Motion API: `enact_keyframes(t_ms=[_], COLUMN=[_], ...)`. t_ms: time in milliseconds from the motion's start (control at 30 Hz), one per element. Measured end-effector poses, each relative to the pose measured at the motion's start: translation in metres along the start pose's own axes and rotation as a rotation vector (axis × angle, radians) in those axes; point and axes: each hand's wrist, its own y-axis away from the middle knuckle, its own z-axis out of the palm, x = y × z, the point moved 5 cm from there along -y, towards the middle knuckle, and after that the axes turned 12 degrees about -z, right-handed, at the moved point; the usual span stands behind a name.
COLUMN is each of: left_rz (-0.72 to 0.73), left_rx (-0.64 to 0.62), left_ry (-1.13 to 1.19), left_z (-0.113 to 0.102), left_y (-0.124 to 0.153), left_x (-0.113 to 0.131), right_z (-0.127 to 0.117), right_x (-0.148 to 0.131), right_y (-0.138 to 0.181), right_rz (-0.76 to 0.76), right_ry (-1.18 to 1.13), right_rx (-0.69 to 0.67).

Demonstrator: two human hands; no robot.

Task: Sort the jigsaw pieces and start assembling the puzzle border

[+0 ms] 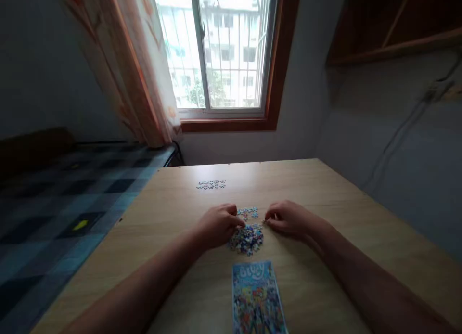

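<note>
Window [231, 59] at 12 o'clock is pretty blown out, bed [72, 194] at 9 looks super dim, table [173, 204] has some sheen, pile [248, 240] kinda mushy.

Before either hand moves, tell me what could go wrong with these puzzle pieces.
The left hand is right by the loose pile, so a careless shift might scatter pieces.

The small group of pieces sits just beyond the pile and between the hands; strays could mix into it, or the right hand might nudge it out of place.

The printed picture lies close to the pile's near side, so pieces might slide onto it.
</note>
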Motion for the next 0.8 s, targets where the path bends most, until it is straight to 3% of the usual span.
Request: enact_keyframes(t_ms=[200,300,433,667,800], left_rz=[0.023,0.001,-0.087,-0.201,-0.268], left_rx=[0.105,0.211,0.256,0.382,0.460], left_ry=[0.054,0.174,0.414,0.529,0.408], left_z=[-0.003,-0.011,-0.020,-0.022,-0.031], left_y=[-0.001,-0.004,-0.008,-0.006,-0.006], left_x=[0.000,0.002,0.009,0.023,0.007], right_z=[-0.002,-0.004,-0.002,0.007,0.006], right_x=[0.002,-0.010,-0.034,-0.054,-0.046], right_y=[-0.002,-0.007,-0.013,-0.014,-0.011], right_rz=[-0.027,-0.088,-0.140,-0.175,-0.156], right_ry=[0.052,0.000,-0.127,-0.205,-0.087], right_rx=[0.256,0.434,0.603,0.646,0.627])
